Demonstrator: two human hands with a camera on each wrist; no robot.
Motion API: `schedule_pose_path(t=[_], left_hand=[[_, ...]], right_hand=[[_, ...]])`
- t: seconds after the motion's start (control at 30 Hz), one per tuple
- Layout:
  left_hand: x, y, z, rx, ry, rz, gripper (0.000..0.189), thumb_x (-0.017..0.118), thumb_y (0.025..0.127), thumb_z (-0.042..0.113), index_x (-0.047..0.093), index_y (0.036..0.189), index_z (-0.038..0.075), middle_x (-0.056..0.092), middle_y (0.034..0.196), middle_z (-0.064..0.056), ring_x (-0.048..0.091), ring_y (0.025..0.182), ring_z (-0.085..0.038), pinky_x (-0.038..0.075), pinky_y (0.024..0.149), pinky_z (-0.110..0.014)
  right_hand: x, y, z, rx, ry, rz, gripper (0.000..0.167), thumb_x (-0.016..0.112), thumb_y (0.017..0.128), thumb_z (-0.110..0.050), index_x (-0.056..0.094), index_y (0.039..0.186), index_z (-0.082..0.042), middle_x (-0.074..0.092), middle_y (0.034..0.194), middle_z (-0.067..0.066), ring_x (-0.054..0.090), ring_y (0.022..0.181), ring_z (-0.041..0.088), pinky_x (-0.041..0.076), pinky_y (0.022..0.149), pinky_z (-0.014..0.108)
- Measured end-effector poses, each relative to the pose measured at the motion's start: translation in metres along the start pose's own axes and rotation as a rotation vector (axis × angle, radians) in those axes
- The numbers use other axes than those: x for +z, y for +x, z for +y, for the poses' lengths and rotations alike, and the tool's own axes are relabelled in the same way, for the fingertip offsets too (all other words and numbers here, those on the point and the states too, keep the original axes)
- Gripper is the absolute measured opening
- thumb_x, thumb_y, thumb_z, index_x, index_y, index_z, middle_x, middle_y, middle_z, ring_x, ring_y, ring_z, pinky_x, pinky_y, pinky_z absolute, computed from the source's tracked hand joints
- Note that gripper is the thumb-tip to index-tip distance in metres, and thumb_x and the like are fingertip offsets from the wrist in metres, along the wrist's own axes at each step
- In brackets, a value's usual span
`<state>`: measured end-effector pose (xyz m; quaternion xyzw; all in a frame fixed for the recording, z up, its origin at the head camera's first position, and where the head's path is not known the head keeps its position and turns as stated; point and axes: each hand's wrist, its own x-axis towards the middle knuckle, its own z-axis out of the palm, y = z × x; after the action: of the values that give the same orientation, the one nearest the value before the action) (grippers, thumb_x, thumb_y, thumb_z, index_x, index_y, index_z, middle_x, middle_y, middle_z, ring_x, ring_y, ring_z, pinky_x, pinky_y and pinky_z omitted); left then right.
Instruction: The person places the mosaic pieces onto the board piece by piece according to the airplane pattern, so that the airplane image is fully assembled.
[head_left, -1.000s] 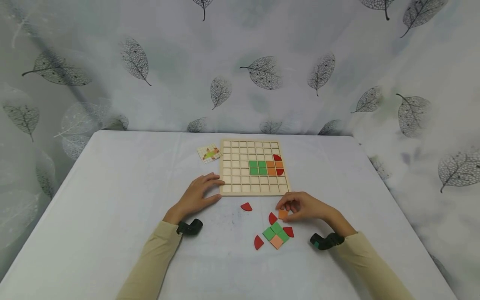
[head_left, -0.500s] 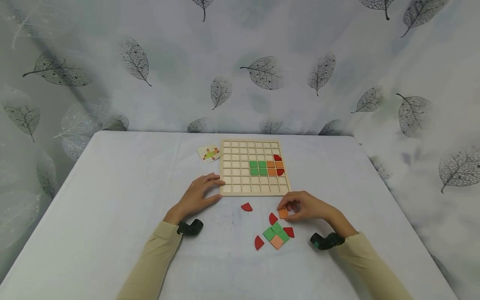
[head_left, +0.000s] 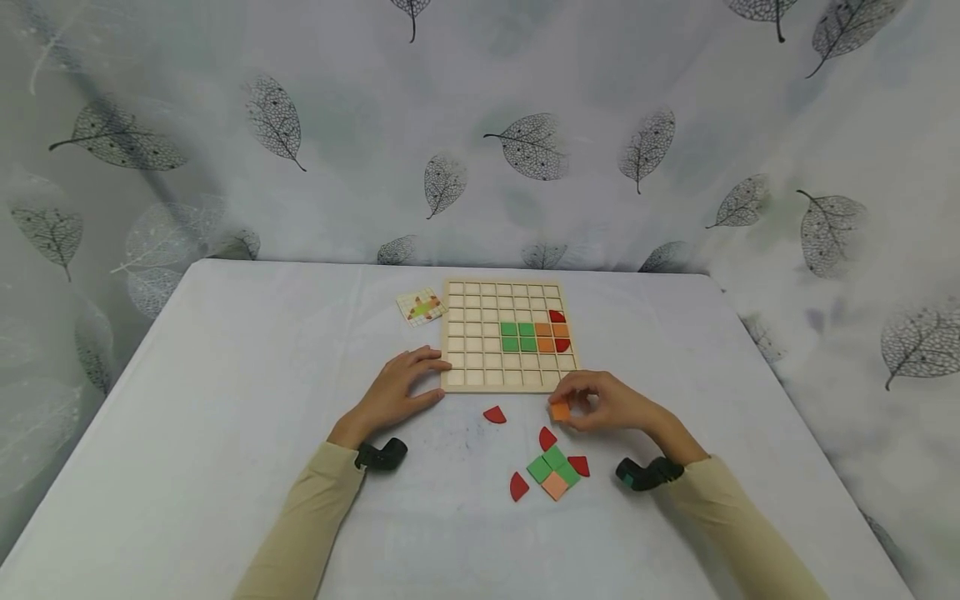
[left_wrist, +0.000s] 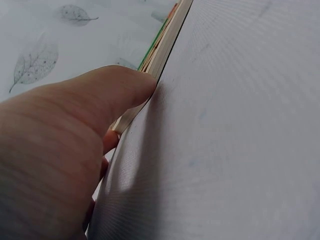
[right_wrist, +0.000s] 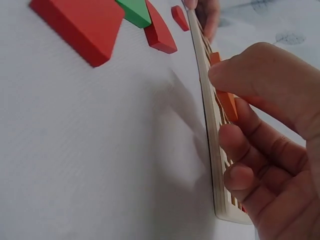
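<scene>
My right hand [head_left: 609,402] pinches an orange square tile [head_left: 560,411] between thumb and fingers, just off the front right edge of the wooden grid board [head_left: 468,340]. In the right wrist view the orange tile [right_wrist: 228,103] is held up off the table beside the board's edge. My left hand [head_left: 395,387] rests at the board's front left corner, its fingers extended. The left wrist view has the thumb [left_wrist: 120,90] touching the board's side. On the grid sit green squares [head_left: 518,337], orange squares [head_left: 551,330] and two red quarter-circle tiles [head_left: 562,344].
Green squares [head_left: 554,457] and a lighter orange square [head_left: 555,486] lie together in front of the board. Red quarter-circles [head_left: 519,487] are scattered around them, one red quarter-circle [head_left: 495,414] nearer the board. A small pattern card [head_left: 421,307] lies by the board's left side.
My right hand has lifted the orange tile from the table and carried it slightly away from me, toward the board. The left hand stays at the board's corner.
</scene>
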<state>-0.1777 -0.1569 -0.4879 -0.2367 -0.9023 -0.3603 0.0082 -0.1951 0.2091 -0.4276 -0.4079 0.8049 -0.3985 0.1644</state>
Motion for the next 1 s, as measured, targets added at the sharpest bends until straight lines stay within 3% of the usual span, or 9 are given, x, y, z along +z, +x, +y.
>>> schedule_pose_path(t=[0.47, 0.7, 1.0], left_hand=[[0.002, 0.001, -0.002, -0.012, -0.007, -0.003, 0.041, 0.07, 0.091, 0.025, 0.062, 0.129, 0.014, 0.05, 0.143, -0.01, 0.034, 0.142, -0.03, 0.021, 0.116, -0.054], [0.004, -0.001, -0.003, 0.056, -0.006, 0.065, 0.039, 0.071, 0.089, 0.025, 0.064, 0.125, 0.011, 0.054, 0.137, -0.013, 0.039, 0.137, -0.034, 0.027, 0.111, -0.058], [0.001, 0.0, -0.003, 0.029, 0.001, 0.002, 0.041, 0.07, 0.091, 0.025, 0.061, 0.13, 0.015, 0.049, 0.143, -0.01, 0.035, 0.141, -0.03, 0.023, 0.115, -0.055]], right_hand=[[0.0, 0.021, 0.005, -0.067, 0.007, 0.061, 0.032, 0.075, 0.076, 0.011, 0.067, 0.107, 0.009, 0.066, 0.101, 0.02, 0.054, 0.077, 0.036, 0.051, 0.059, 0.04], [0.001, 0.033, 0.005, -0.014, 0.007, 0.099, 0.031, 0.073, 0.078, 0.012, 0.067, 0.108, 0.01, 0.066, 0.101, 0.02, 0.053, 0.076, 0.04, 0.051, 0.063, 0.04], [0.004, 0.047, 0.005, 0.012, -0.012, 0.134, 0.028, 0.074, 0.079, 0.009, 0.067, 0.106, 0.011, 0.064, 0.092, 0.023, 0.053, 0.068, 0.038, 0.048, 0.058, 0.026]])
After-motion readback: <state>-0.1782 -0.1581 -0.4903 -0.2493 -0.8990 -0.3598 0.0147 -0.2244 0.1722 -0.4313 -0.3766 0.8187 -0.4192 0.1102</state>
